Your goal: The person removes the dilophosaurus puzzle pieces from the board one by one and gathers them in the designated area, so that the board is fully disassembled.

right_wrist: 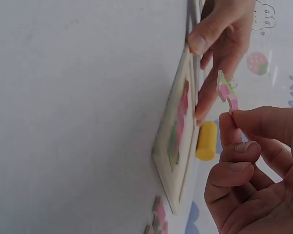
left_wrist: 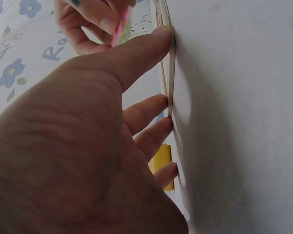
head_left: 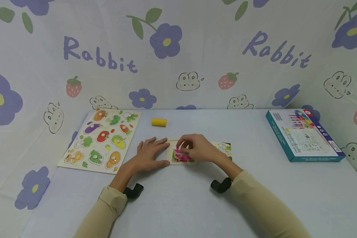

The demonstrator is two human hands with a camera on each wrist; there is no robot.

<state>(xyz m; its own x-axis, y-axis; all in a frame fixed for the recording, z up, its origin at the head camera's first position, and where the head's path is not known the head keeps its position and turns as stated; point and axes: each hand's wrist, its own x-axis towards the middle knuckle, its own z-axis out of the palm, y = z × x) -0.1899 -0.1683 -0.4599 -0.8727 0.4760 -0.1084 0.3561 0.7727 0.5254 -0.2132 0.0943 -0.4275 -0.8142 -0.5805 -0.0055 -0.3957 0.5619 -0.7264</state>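
A small pale jigsaw tray (head_left: 172, 161) lies in the middle of the table, with joined pink and green pieces (head_left: 181, 158) in its lower part. My left hand (head_left: 150, 155) steadies the tray's left side, thumb and fingertips at its edge and the fingers spread. Over the tray, my right hand (head_left: 198, 148) pinches a pink and green puzzle piece (right_wrist: 224, 90) between thumb and index finger. In the right wrist view that piece is held up off the tray. Loose puzzle pieces (head_left: 227, 147) lie just right of the tray, partly hidden by the right hand and wrist.
At the left lies a vegetable peg board (head_left: 107, 150). A yellow cylinder (head_left: 159, 122) rests behind the tray. A flat teal-edged box (head_left: 306, 135) lies at the right. Patterned cloth (head_left: 166, 79) hangs behind the table.
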